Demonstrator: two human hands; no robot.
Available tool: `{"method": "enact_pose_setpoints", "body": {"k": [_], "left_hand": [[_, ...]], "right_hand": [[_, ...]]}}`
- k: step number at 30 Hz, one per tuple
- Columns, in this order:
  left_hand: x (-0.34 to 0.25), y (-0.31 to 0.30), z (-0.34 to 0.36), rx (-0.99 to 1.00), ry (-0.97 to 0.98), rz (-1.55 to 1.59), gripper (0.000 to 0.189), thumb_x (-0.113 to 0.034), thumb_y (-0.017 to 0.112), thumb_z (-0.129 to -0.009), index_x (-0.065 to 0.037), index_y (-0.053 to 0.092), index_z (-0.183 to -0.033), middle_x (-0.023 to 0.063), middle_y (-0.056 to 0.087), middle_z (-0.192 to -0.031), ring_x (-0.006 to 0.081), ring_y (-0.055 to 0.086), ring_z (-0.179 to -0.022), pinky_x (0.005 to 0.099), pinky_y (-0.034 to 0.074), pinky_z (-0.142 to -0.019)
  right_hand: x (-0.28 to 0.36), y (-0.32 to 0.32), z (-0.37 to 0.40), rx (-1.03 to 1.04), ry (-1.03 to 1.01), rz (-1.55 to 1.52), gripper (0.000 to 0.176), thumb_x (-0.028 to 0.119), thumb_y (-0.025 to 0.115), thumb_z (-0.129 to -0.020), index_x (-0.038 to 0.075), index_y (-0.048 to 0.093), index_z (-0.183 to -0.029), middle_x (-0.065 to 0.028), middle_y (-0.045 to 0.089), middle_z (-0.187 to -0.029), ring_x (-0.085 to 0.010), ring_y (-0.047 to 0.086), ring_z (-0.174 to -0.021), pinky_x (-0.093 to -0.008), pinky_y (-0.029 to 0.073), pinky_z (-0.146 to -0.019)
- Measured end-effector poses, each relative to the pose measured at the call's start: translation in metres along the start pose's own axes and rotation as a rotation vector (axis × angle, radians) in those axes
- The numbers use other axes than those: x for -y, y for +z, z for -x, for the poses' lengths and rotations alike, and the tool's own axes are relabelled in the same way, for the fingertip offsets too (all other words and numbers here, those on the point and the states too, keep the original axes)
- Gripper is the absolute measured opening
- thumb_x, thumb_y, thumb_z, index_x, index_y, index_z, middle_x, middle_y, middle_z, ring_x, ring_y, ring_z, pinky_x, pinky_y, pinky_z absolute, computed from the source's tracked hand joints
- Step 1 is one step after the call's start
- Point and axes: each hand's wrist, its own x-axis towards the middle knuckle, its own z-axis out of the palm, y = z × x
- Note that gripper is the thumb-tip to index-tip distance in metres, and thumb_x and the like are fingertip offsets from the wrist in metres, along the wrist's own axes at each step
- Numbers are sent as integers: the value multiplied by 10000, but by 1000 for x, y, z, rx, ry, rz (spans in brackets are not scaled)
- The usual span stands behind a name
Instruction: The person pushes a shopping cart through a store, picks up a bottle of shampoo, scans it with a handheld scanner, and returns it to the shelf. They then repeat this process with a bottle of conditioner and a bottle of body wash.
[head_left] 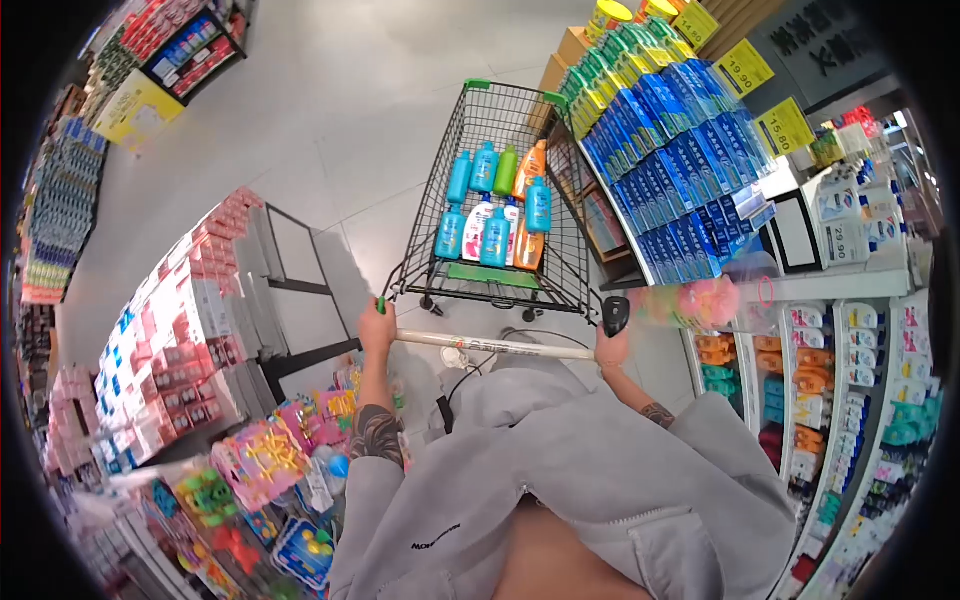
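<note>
Two hands rest on the cart handle [495,345], a pale bar that runs across the near end of the shopping cart [470,140]. The left hand [376,326] sits at the bar's left end, fingers wrapped shut around it beside a green end cap. The right hand [609,349] sits at the right end, fingers likewise closed on the bar. A black device [616,314] stands just above this hand; whether the hand also holds it cannot be told. A thin dark cable [470,375] hangs below the bar toward the grey hoodie [560,470].

The cart stands on the grey tiled floor [330,110], directly ahead of the person. Its basket carries upright bottles [495,215] in two rows: blue, green, orange and white. To the right, just beside the cart, a slanted shelf holds blue boxes [680,170] under yellow price tags [785,127]. To the left, shelves hold pink and white boxes [190,330].
</note>
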Motion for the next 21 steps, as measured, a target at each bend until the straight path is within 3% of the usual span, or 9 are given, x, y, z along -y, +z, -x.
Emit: {"method": "enact_pose_setpoints", "body": {"k": [6,11,16,21], "left_hand": [[20,-21,-85,-19,180,-30,307,-322,554,-804,-55,621,-940,242,629,-777,435,601,-768,512,467,-699],[16,-33,-134,78,204,-37,291,-322,560,-815,-55,617,-913,242,622,-750,444,596,-736,513,464,-662],[7,-46,-169,55,361,-124,268,-294,555,-836,-45,607,-920,211,600,-667,412,594,-669,480,458,-617],[12,-49,-199,156,406,-131,267,-298,539,-844,-41,577,-908,228,595,-687,439,580,-676,510,442,-614]], "right_hand": [[40,33,48,-39,82,-127,402,284,702,-744,3,562,-994,-198,647,-870,-374,622,-819,-425,473,-726],[56,55,68,-39,153,-196,364,226,712,-743,-9,557,-974,-188,645,-869,-344,624,-805,-416,468,-735],[87,62,83,-54,192,-175,367,206,681,-742,7,536,-1014,-194,627,-883,-378,607,-812,-425,466,-740],[109,72,101,-95,283,-150,342,187,667,-741,10,535,-1002,-196,618,-869,-390,600,-807,-436,465,-727]]}}
